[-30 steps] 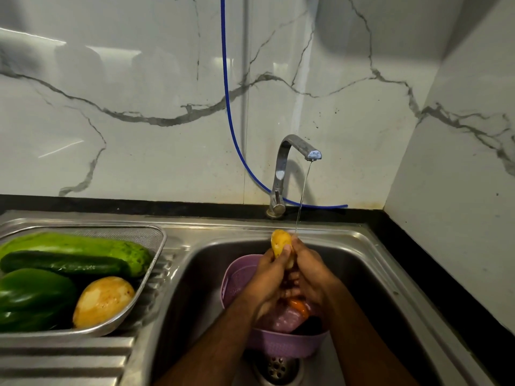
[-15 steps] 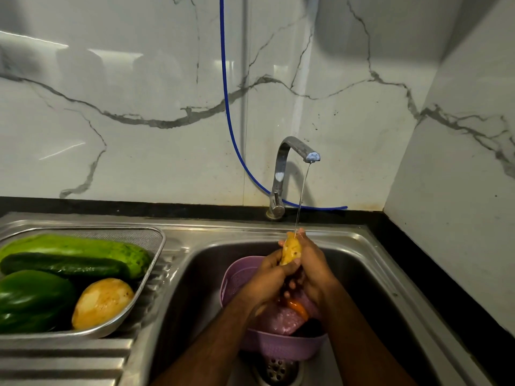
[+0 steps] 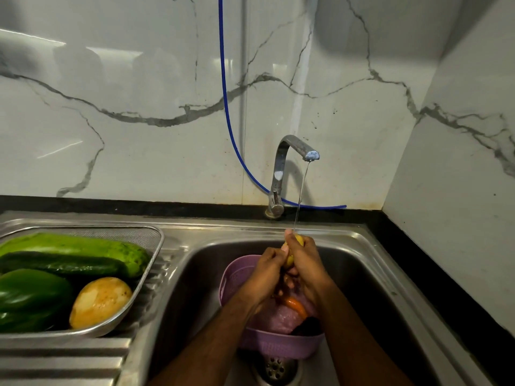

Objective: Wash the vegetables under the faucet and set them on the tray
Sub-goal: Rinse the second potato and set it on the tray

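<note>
Both my hands wrap a small yellow potato (image 3: 298, 240) under the thin stream from the chrome faucet (image 3: 284, 168). My left hand (image 3: 266, 277) grips its lower side; my right hand (image 3: 305, 263) covers its top, so only slivers of it show. Below them a purple colander (image 3: 237, 277) sits in the sink (image 3: 362, 274) holding an orange carrot (image 3: 294, 303) and a dark vegetable. On the left, the steel mesh tray (image 3: 156, 246) holds a pale green gourd (image 3: 83, 243), a dark cucumber (image 3: 61, 264), a green pepper (image 3: 30, 298) and a potato (image 3: 100, 302).
A blue hose (image 3: 225, 101) runs down the marble wall behind the faucet. A ribbed drainboard (image 3: 61, 360) lies in front of the tray. The drain (image 3: 276, 369) sits under the colander. A marble side wall closes the right.
My hands have closed further round the yellow potato and rubbed it under the water; less of it shows now. The tray's contents have not moved.
</note>
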